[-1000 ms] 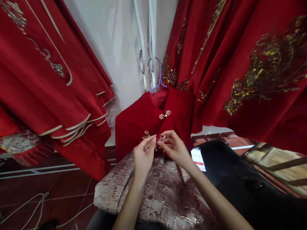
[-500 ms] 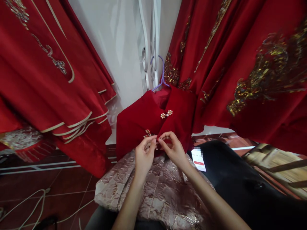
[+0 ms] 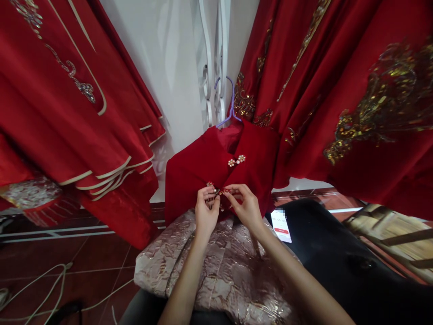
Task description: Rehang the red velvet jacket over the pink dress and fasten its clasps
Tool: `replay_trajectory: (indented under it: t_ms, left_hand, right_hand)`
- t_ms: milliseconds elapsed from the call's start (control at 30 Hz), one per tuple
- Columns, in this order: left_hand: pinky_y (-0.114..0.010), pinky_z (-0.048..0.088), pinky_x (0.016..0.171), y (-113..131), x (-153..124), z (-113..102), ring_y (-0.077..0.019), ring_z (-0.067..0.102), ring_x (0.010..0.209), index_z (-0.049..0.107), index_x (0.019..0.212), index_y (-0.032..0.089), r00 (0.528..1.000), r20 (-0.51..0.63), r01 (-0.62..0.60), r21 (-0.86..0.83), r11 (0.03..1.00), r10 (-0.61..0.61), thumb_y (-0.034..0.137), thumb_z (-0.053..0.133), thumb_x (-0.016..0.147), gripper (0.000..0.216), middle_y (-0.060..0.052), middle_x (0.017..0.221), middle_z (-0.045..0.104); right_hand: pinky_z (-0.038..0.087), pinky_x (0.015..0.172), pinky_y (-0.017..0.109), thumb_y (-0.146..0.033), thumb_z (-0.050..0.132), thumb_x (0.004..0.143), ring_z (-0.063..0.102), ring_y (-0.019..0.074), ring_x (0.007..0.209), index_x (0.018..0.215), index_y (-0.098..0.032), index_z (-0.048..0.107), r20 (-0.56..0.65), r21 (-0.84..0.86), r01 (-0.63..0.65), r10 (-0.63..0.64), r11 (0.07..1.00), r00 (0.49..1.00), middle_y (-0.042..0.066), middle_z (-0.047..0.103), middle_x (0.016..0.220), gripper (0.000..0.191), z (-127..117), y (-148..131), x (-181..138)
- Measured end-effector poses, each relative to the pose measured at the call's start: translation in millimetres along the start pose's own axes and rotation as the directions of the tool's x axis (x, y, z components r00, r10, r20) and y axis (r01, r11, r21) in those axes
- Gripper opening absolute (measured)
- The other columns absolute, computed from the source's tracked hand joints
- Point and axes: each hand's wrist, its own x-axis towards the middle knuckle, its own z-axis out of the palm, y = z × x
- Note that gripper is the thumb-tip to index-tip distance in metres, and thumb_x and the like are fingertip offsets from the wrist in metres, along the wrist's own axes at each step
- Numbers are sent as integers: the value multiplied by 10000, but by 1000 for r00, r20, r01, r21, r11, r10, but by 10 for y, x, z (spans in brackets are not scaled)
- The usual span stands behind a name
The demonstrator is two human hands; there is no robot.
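A red garment (image 3: pixel 192 162) hangs on a purple hanger (image 3: pixel 232 101) in front of me. Across its neckline lies a fastened flower-shaped pearl clasp (image 3: pixel 237 160). Lower on the front, a second beaded clasp (image 3: pixel 210 184) shows partly between my hands. My left hand (image 3: pixel 206 212) pinches the left side of this clasp with thumb and fingers. From the right, my right hand (image 3: pixel 248 205) pinches its other side, and the fingertips of both hands nearly meet. Fingers hide most of where the two halves come together. Below the hands spreads pinkish metallic brocade fabric (image 3: pixel 216 266).
Red embellished gowns hang at left (image 3: pixel 84 113) and right (image 3: pixel 304 113). On the black seat (image 3: pixel 324 253) at right lies a lit phone (image 3: pixel 280 225). Pale cables (image 3: pixel 61 289) run over the tiled floor at lower left. A white scrolled metal frame (image 3: pixel 221 54) stands behind the hanger.
My left hand has opened slightly around the clasp and shifted a little right. My right fingertips have moved slightly up, and more of the clasp shows between the hands.
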Motion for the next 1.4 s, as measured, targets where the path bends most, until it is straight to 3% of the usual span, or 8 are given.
replay_trajectory:
  t_ms: [400, 700, 900, 1000, 1133, 1233, 1400]
  left_hand:
    - [-308, 549, 855, 61, 42, 7, -170, 682, 905, 652, 1009, 130, 997, -57, 52, -162, 985, -61, 249, 693, 748, 290, -107, 1010, 714]
    - [-311, 573, 808, 17, 94, -41, -174, 710, 815, 708, 952, 112, 995, -93, 27, -65, 998, -33, 242, 679, 754, 239, -102, 923, 747]
    - [-301, 567, 812, 23, 142, -134, -163, 698, 811, 691, 895, 147, 992, -19, -121, 90, 989, 123, 241, 671, 771, 158, -66, 891, 733]
    - [-297, 555, 835, 7, 116, -151, -156, 685, 856, 670, 950, 158, 989, -6, -144, 93, 985, 145, 234, 633, 803, 169, -67, 946, 718]
    - [-277, 540, 822, -119, -33, -144, -141, 661, 898, 619, 1074, 179, 993, -47, -105, 107, 989, 110, 190, 567, 828, 252, -69, 1032, 690]
    - [-266, 533, 779, -270, -192, -114, -137, 653, 862, 628, 985, 182, 999, -4, -37, 172, 984, 38, 167, 542, 822, 185, -61, 981, 689]
    - [-256, 529, 670, -444, -345, -11, -136, 649, 731, 570, 864, 170, 992, 27, 117, 202, 972, -125, 169, 597, 771, 97, -42, 836, 672]
  right_hand:
    - [570, 731, 266, -236, 591, 866, 634, 140, 836, 972, -195, 666, -2, 20, 54, -54, 998, 999, 50, 601, 972, 136, 198, 11, 142]
    - [585, 743, 270, -284, 609, 864, 641, 136, 813, 942, -183, 666, -28, 9, 64, -64, 998, 998, 48, 612, 932, 140, 199, -13, 144]
    - [586, 710, 259, -307, 603, 863, 643, 139, 794, 920, -179, 656, -60, -20, 57, -58, 998, 997, 54, 615, 906, 150, 235, -26, 157]
    - [584, 733, 263, -316, 574, 882, 662, 146, 828, 956, -182, 657, 2, 2, 42, -42, 999, 999, 61, 649, 937, 174, 172, -49, 145]
    - [578, 697, 264, -326, 491, 924, 689, 152, 824, 1063, -202, 630, 144, 6, -17, 16, 1000, 990, 59, 689, 1000, 232, -45, 6, 72]
    - [553, 624, 263, -320, 497, 907, 678, 149, 705, 1014, -197, 626, 135, -138, -63, 82, 988, 988, 47, 694, 903, 208, -210, 171, 3]
    - [534, 674, 286, -261, 611, 793, 646, 146, 676, 937, -185, 599, 184, -357, -88, 163, 930, 969, 41, 675, 858, 163, -287, 470, -41]
